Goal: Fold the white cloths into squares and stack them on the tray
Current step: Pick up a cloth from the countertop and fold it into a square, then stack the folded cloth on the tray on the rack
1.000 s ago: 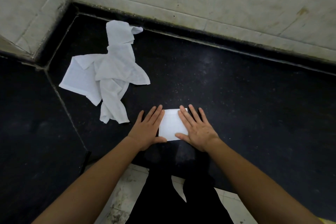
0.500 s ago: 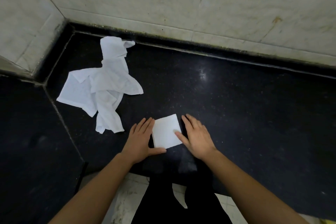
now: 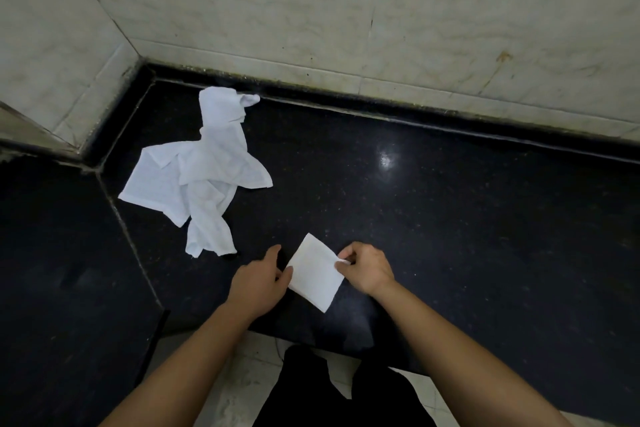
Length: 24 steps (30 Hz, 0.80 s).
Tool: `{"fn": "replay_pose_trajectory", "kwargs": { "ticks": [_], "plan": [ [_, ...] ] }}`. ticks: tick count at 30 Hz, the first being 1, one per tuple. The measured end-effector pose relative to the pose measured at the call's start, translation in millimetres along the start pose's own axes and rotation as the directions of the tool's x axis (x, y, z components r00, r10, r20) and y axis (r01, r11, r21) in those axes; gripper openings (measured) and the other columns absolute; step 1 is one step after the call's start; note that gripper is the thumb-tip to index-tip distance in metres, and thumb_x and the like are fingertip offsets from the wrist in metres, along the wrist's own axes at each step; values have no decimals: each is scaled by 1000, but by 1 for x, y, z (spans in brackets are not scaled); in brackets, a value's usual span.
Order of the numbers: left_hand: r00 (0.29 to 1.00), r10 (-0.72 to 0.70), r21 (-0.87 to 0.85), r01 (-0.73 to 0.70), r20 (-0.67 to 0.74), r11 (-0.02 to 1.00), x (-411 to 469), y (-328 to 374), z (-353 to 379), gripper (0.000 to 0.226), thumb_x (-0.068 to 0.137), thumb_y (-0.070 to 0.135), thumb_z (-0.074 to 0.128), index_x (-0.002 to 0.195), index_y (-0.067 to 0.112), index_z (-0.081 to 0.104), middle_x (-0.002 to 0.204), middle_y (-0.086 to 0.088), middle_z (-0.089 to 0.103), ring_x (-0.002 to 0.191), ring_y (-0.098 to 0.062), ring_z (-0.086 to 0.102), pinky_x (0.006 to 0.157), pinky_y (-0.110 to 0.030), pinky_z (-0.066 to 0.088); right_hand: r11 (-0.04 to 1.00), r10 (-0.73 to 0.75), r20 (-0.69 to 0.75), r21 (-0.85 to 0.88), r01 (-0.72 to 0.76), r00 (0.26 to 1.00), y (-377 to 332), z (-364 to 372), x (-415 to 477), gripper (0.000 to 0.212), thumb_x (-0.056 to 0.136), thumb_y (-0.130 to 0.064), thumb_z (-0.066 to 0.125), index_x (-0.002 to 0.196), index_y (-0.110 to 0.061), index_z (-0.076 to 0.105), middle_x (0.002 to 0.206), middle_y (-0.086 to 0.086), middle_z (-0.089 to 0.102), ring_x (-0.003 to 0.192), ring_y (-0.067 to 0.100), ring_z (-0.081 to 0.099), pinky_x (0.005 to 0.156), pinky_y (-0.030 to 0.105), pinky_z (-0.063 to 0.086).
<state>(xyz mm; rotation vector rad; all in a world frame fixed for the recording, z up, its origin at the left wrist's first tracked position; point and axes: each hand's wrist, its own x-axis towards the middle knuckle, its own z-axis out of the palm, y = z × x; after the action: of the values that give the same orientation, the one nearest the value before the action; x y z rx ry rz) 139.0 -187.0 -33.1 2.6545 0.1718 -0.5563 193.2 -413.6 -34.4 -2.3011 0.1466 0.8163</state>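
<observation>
Black polished stone counter (image 3: 450,218) under a pale marble wall (image 3: 346,10), and all the action is at the near edge. Right hand (image 3: 367,269) is on the folded cloth (image 3: 313,274): thumb and fingertips (image 3: 343,262) closed tight in a pinch on its right-hand edge, the other fingers curled in behind. Left hand (image 3: 258,282) sits just beside the cloth's left edge, fingers loosely bent, thumb (image 3: 287,273) laid against that edge. Touching, certainly; whether it actually nips the fabric, I can't tell.

Big change from half a second ago! Back then both hands lay flat, palms down with straight fingers, flanking the cloth as it sat almost square-on to the person. Now the flat palms are gone, the right has taken a pinch, and the cloth has swung round into a diamond. The view has tipped up too, showing far more wall.

The cloth is a small, near-square rectangle. One corner points away toward the wall, the opposite corner points back at the person, close to the counter's front edge. Its slightly longer sides run near to far, leaning left at the top. Whether it is lifted clear of the stone, I can't say.

Off to the far left, well apart, the heap of loose white cloths (image 3: 197,177) lies crumpled where it was.
</observation>
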Motion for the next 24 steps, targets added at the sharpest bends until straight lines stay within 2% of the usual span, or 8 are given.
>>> {"fn": "replay_pose_trajectory", "kwargs": {
  "ticks": [2, 6, 8, 11, 14, 17, 20, 24],
  "plan": [
    [998, -17, -9, 18, 66, 1000, 6, 4, -11, 75, 95, 44, 54, 155, 17, 18, 134, -2, 60, 120, -22, 57, 99, -42, 47, 998, -61, 20, 1, 61, 998, -5, -9, -4, 6, 86, -31, 68, 91, -34, 65, 92, -15, 66, 87, 5, 63, 77, 27, 56],
    [988, 105, 99, -116, 114, 988, 20, 30, -35, 97, 88, 39, 67, 158, 26, 0, 164, -8, 10, 151, -27, 10, 118, -51, 25, 963, -247, 116, -84, 257, 962, -17, -34, -14, 9, 88, -35, 68, 96, -35, 66, 95, -15, 64, 87, 3, 60, 70, 18, 48],
    [970, 165, 128, -189, 179, 974, 26, 41, -41, 88, 87, 35, 68, 157, 29, 14, 164, -5, 3, 152, -26, -2, 119, -53, 19, 940, -302, 167, -113, 323, 939, -18, -46, -17, 8, 88, -38, 69, 95, -36, 66, 95, -16, 63, 89, 2, 59, 72, 20, 49],
    [948, 227, 29, -239, 225, 971, 31, 48, -44, 36, 85, 36, 60, 118, 22, 65, 138, -1, 51, 139, -22, 37, 108, -45, 38, 944, -308, 168, -67, 322, 937, -17, -62, -20, 8, 88, -39, 70, 92, -34, 65, 94, -12, 67, 85, 4, 61, 75, 25, 54],
    [967, 165, -380, -80, 195, 921, 24, 52, -50, 16, 79, 31, 69, 86, 17, 73, 83, 2, 70, 80, -11, 67, 75, -35, 56, 964, -242, 111, 139, 226, 964, -21, -74, -24, 11, 91, -33, 69, 93, -26, 62, 82, -4, 63, 69, 7, 55, 63, 20, 47],
    [971, 99, -740, 97, 217, 666, 15, 60, -67, 17, 85, 17, 74, 102, 14, 75, 93, -2, 77, 88, -15, 72, 81, -32, 58, 909, -228, 47, 370, 195, 973, -33, -88, -26, 13, 92, -30, 70, 96, -20, 64, 72, -1, 55, 66, 11, 50, 63, 21, 43],
    [967, 80, -893, 192, 244, 406, 7, 70, -85, 25, 92, 15, 67, 117, 13, 69, 108, -6, 75, 100, -24, 72, 85, -42, 59, 810, -220, 106, 573, 121, 970, -50, -101, -31, 24, 92, -34, 70, 113, -22, 68, 95, 2, 70, 88, 14, 65, 84, 27, 52],
    [951, 55, -912, 274, 304, 306, 3, 73, -97, 24, 94, 17, 64, 118, 12, 65, 107, -9, 75, 99, -28, 72, 87, -48, 58, 774, -242, 278, 633, 12, 930, -57, -102, -41, 40, 91, -13, 71, 129, -16, 62, 120, 8, 72, 113, 22, 68, 99, 40, 54]
  ]
}}
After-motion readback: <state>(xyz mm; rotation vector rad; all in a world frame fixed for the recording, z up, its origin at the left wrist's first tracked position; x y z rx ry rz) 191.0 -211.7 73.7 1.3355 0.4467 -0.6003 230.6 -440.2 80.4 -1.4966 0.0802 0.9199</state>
